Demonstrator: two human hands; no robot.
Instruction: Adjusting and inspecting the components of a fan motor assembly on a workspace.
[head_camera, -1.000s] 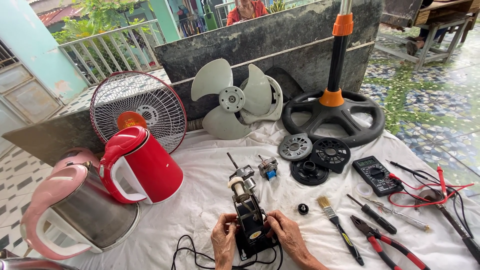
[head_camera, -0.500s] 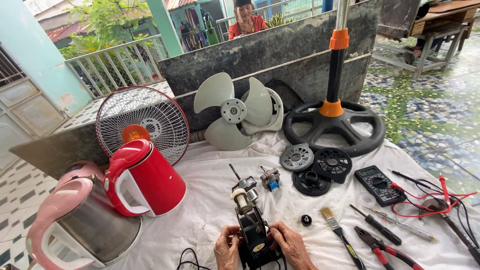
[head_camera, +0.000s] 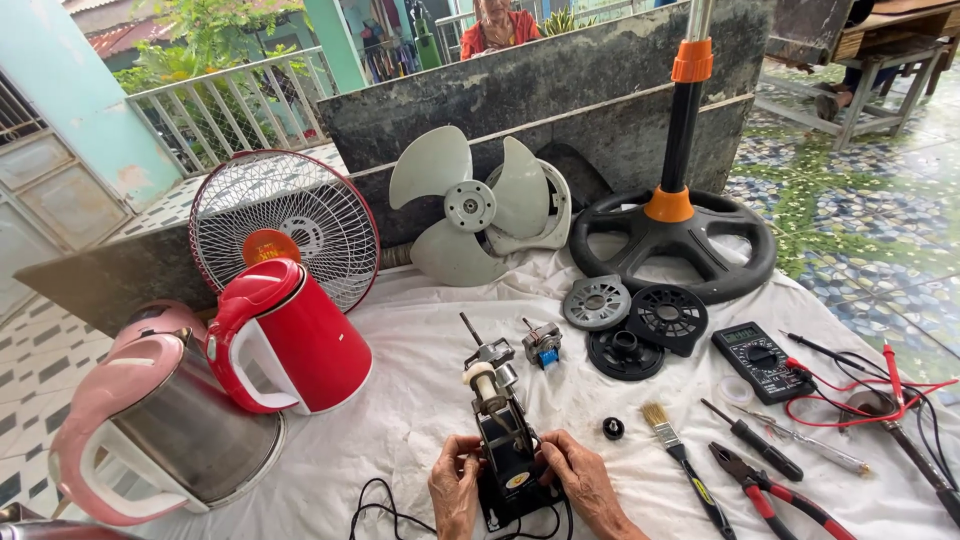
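A black fan motor (head_camera: 505, 440) with a pale spool and a metal shaft at its top stands upright on the white cloth (head_camera: 420, 380) near the front edge. My left hand (head_camera: 455, 488) grips its left side and my right hand (head_camera: 585, 485) grips its right side. A black cord (head_camera: 385, 510) trails from its base. A small blue and metal part (head_camera: 541, 343) lies just behind it, and a small black knob (head_camera: 613, 428) lies to its right.
A red kettle (head_camera: 290, 340) and a pink kettle (head_camera: 150, 420) stand at the left. Behind are a fan grille (head_camera: 285, 225), fan blades (head_camera: 470, 205) and a black fan base with pole (head_camera: 672, 235). At right lie round plastic discs (head_camera: 630, 320), a multimeter (head_camera: 760, 360), a brush (head_camera: 680, 460), screwdrivers and pliers (head_camera: 775, 495). A person stands beyond the wall.
The view has tilted down a little, so the table items sit higher in the picture. Both hands stay on the motor in the same grip.
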